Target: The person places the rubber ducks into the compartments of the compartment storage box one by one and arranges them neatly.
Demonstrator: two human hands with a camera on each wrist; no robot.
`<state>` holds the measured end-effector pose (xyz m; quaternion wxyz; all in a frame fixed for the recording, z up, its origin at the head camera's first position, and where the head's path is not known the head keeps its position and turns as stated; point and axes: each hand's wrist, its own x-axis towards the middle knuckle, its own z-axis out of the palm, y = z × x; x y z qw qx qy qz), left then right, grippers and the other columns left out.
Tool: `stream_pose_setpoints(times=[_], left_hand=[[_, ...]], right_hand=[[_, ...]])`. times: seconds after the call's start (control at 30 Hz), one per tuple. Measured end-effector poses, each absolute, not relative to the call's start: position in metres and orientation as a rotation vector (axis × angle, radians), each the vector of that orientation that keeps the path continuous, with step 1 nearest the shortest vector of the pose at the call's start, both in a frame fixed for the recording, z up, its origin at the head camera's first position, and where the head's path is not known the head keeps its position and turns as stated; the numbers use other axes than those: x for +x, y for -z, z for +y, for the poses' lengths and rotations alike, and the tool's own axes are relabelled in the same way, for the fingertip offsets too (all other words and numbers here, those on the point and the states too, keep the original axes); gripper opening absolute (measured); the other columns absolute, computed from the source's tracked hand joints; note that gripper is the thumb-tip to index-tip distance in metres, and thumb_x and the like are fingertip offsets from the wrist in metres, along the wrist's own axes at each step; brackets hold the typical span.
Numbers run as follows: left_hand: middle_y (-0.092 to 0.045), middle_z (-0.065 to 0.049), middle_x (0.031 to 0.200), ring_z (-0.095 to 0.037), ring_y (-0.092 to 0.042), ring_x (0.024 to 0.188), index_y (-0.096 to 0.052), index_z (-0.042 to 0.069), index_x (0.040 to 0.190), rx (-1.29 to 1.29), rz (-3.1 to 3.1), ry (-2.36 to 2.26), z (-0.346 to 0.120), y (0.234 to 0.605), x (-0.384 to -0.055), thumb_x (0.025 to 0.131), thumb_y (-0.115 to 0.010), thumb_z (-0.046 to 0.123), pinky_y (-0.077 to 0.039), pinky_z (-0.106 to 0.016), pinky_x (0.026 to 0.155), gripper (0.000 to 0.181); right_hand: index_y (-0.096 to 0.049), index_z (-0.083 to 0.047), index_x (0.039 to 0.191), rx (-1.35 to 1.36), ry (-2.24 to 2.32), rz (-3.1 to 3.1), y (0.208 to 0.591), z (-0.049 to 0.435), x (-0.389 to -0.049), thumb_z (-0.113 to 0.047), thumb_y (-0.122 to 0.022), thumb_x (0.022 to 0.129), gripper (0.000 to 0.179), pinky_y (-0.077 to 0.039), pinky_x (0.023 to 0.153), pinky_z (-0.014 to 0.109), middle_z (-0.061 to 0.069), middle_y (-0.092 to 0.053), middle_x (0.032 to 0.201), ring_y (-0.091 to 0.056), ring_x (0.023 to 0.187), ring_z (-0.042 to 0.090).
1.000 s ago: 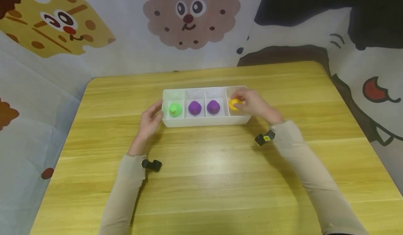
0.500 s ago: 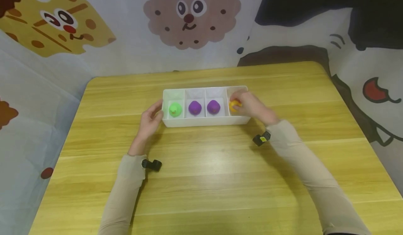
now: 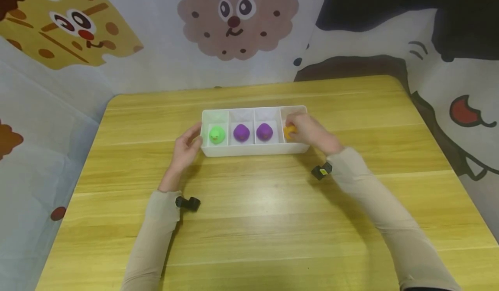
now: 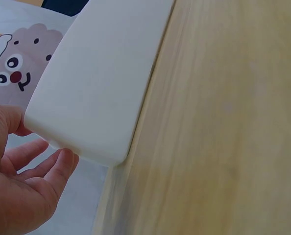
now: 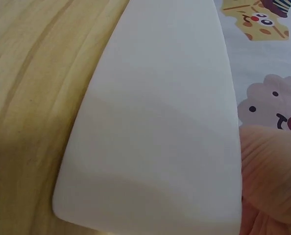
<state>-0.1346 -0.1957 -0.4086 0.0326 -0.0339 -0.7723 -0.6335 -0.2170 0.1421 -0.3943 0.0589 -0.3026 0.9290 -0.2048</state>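
Observation:
A white four-compartment box [image 3: 255,150] stands lengthwise on the table. My left hand [image 3: 186,150] rests its fingers against the box's left end; the left wrist view shows the fingertips [image 4: 64,159] at the end wall and corner. At the other end, my right hand [image 3: 309,130] reaches into the rightmost compartment and grips a yellow toy duck [image 3: 289,132], mostly hidden by the fingers. A green toy duck [image 3: 216,134] sits in the leftmost compartment. Each middle compartment holds one purple toy duck, the left one [image 3: 241,133] and the right one [image 3: 264,132].
The wooden table [image 3: 249,221] extends in front of the box and to both sides. Behind it hangs a white cloth [image 3: 156,31] printed with cartoon food faces. In the right wrist view the box's outer wall [image 5: 155,122] fills the middle.
My right hand has shifted slightly left, covering more of the yellow duck, with its wrist moving left too. The left hand, the box and the other ducks keep their places.

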Motion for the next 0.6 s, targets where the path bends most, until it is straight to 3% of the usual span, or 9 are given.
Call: stream_pose_setpoints(times=[0.27,0.43,0.6], left_hand=[[-0.037,-0.03,0.141,-0.041,-0.035,0.13,-0.035,-0.013,0.136,-0.126,-2.36,1.985,-0.201,0.42,-0.143,0.092,-0.042,-0.01,-0.033,-0.041,0.109,0.045],[-0.041,-0.026,0.139,-0.036,-0.039,0.128,-0.039,-0.01,0.136,-0.118,-2.336,1.973,-0.21,0.433,-0.149,0.094,-0.045,-0.005,-0.037,-0.036,0.107,0.043],[-0.043,-0.029,0.135,-0.036,-0.043,0.125,-0.042,-0.014,0.132,-0.086,-2.289,1.873,-0.219,0.421,-0.142,0.094,-0.044,-0.005,-0.043,-0.028,0.101,0.039]], right_hand=[[-0.059,0.004,0.092,-0.823,0.584,2.785,0.389,0.14,-0.219,0.001,-0.069,0.076,0.019,-0.051,0.075,0.041,0.017,-0.061,0.088,-0.055,0.081,0.03],[-0.059,0.007,0.104,-0.779,0.677,2.778,0.389,0.142,-0.218,-0.002,-0.067,0.08,0.027,-0.05,0.084,0.045,0.022,-0.062,0.099,-0.056,0.091,0.034],[-0.056,0.008,0.115,-0.692,0.959,2.828,0.386,0.157,-0.212,-0.009,-0.064,0.087,0.034,-0.048,0.091,0.049,0.024,-0.058,0.112,-0.054,0.103,0.037]])
